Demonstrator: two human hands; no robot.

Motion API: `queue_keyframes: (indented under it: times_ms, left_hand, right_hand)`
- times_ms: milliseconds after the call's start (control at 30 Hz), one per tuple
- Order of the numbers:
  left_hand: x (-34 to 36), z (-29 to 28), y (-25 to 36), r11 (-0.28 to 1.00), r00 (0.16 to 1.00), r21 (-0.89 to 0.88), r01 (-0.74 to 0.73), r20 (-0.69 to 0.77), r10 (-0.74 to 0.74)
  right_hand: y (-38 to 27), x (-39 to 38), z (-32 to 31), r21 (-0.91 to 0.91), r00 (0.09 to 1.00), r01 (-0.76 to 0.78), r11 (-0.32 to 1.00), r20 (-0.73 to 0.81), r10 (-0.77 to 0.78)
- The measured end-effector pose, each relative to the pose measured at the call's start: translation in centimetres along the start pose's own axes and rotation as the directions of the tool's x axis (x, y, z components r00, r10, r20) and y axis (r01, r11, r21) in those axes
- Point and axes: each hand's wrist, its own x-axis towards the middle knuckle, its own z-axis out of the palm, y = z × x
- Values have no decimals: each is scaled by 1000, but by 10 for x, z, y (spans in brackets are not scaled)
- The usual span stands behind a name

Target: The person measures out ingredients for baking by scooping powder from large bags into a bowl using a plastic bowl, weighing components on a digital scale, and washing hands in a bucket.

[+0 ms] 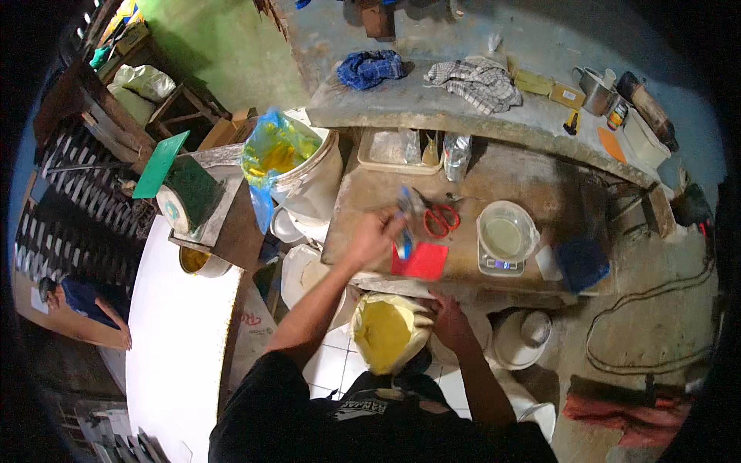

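Observation:
My left hand point(376, 234) is raised over the near edge of the wooden table, fingers closed on a small blue-and-silver packet point(404, 241) smeared by motion. Just below it a flat red square point(426, 261) lies on the table, and red-handled scissors point(441, 221) rest beyond. In front of my body stands a pale bag point(357, 324) with its mouth wide, full of yellow powder point(386, 337). At the bag's right rim, my right hand point(450, 320) has its fingers curled on the edge. A clear bowl point(504, 230) of pale contents sits on a digital scale point(502, 265).
A white bucket point(316, 174) lined with blue plastic stands left of the table, beside a green dial scale point(185, 193). Toward the back are a tray point(378, 158), a silver pouch point(458, 157) and a shelf with cloths point(478, 83). Another person point(85, 301) is at far left.

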Motion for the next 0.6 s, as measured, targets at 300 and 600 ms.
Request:
queue_keyframes:
  times_ms: [300,600]
  left_hand:
    - [-99,32,9,988,945,-152,1,323,49]
    - [-94,36,58,905,953,-309,-292,-14,303]
  right_hand:
    - [50,8,41,495,978,184,849,-8,-207]
    - [-90,-19,9,185,834,552,813,-152,-531]
